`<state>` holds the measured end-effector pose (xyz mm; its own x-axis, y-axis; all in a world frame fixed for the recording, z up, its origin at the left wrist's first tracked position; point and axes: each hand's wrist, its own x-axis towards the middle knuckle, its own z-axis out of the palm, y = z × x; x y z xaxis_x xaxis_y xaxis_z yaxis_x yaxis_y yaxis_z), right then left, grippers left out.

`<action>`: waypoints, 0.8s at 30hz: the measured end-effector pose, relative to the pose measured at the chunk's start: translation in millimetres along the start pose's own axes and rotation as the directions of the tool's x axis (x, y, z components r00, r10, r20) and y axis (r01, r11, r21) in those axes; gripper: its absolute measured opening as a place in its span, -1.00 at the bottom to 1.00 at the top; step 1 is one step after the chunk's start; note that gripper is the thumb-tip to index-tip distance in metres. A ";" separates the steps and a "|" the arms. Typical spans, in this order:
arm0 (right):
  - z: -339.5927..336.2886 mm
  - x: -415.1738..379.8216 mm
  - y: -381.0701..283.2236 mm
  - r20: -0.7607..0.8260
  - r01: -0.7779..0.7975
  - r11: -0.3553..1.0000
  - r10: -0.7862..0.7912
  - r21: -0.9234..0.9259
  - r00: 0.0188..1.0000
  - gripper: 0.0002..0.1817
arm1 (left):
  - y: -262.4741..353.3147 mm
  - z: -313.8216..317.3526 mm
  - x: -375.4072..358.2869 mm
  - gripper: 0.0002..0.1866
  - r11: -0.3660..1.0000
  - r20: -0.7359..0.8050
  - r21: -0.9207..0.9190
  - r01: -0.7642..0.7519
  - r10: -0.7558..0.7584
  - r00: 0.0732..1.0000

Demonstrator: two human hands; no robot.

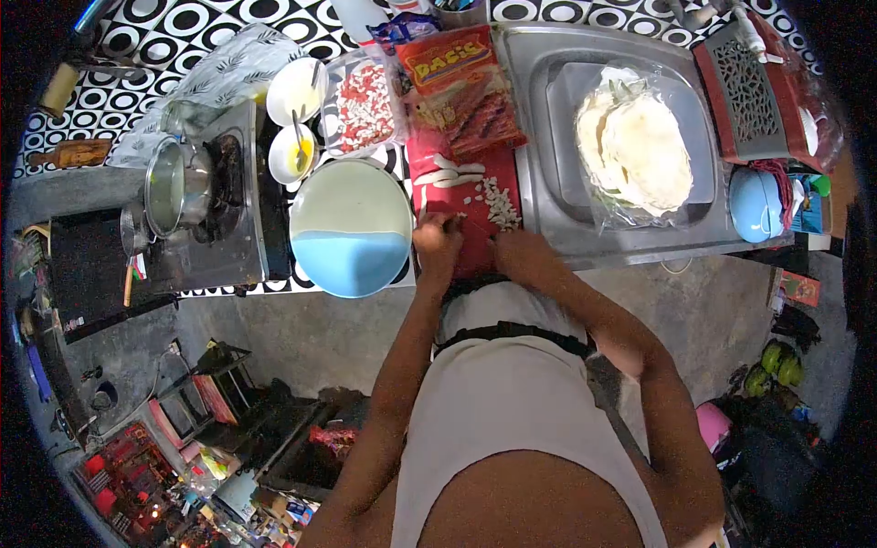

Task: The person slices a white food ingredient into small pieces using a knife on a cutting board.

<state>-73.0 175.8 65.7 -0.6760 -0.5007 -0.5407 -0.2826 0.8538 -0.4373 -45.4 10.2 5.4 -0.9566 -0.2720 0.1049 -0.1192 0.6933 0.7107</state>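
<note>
A red cutting board (475, 251) lies on the counter edge right in front of me. My left hand (438, 239) is over its left side with fingers curled down and pressed together. My right hand (513, 248) is closed at the board's right edge; I cannot tell what it grips. Whole white sticks (449, 175) lie on the upper part of the board. Small chopped white pieces (501, 205) are heaped at its right, just beyond my right hand. A red printed food packet (461, 87) overlaps the board's far end.
Left of the board stand a large light-blue basin (350, 260), a plastic tub of red and white chopped pieces (364, 105), and two bowls with utensils. A pot (169, 187) is by the stove. Flat pale rounds in plastic (639, 151) sit in the steel sink (539, 119).
</note>
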 end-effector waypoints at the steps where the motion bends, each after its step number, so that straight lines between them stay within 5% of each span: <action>1: 1.3 -3.2 6.0 -0.018 0.026 1.000 -0.026 0.016 1.000 -0.56 | -0.2 0.7 -0.5 -0.88 1.000 -0.014 0.009 0.017 -0.017 1.000; 4: -15.6 -14.5 11.6 0.090 0.054 0.997 -0.049 -0.056 0.995 -0.57 | 0.5 4.1 2.4 -0.86 0.999 -0.036 0.017 0.043 -0.043 0.998; 7: -6.0 -19.2 23.3 -0.047 0.056 0.998 -0.057 -0.012 0.997 -0.55 | -3.8 6.9 3.9 -0.76 0.999 -0.016 0.015 0.032 -0.031 0.999; 12: 4.4 -18.3 21.8 -0.032 0.017 1.000 -0.018 -0.020 0.999 -0.53 | -16.4 3.3 -2.4 -0.75 0.997 -0.002 0.064 -0.038 0.039 0.999; 13: 2.0 -20.5 19.2 -0.049 0.023 1.000 -0.024 -0.019 0.999 -0.52 | -21.0 3.8 -1.5 -0.75 0.982 -0.088 0.028 -0.186 0.188 0.978; 19: 11.4 -6.4 23.2 -0.023 0.046 0.999 -0.047 -0.008 0.999 -0.50 | -18.6 -7.4 -13.4 -0.83 0.986 -0.037 -0.049 -0.161 0.159 0.987; 22: 6.5 -4.9 14.3 -0.189 0.108 0.991 -0.120 -0.076 0.975 -0.51 | -18.0 -7.9 -14.6 -0.91 0.978 -0.066 -0.033 -0.208 0.205 0.977; 24: 68.1 31.9 44.7 -0.246 -0.038 0.922 -0.062 -0.384 0.967 -0.54 | -8.0 -15.4 -20.4 -0.89 0.986 -0.005 0.040 -0.161 0.161 0.987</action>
<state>-60.9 188.3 -20.0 -0.8035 -0.5023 -0.3194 -0.4963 0.8616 -0.1065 -20.8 0.0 8.3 -0.9619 -0.1600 0.2217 0.0259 0.7541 0.6563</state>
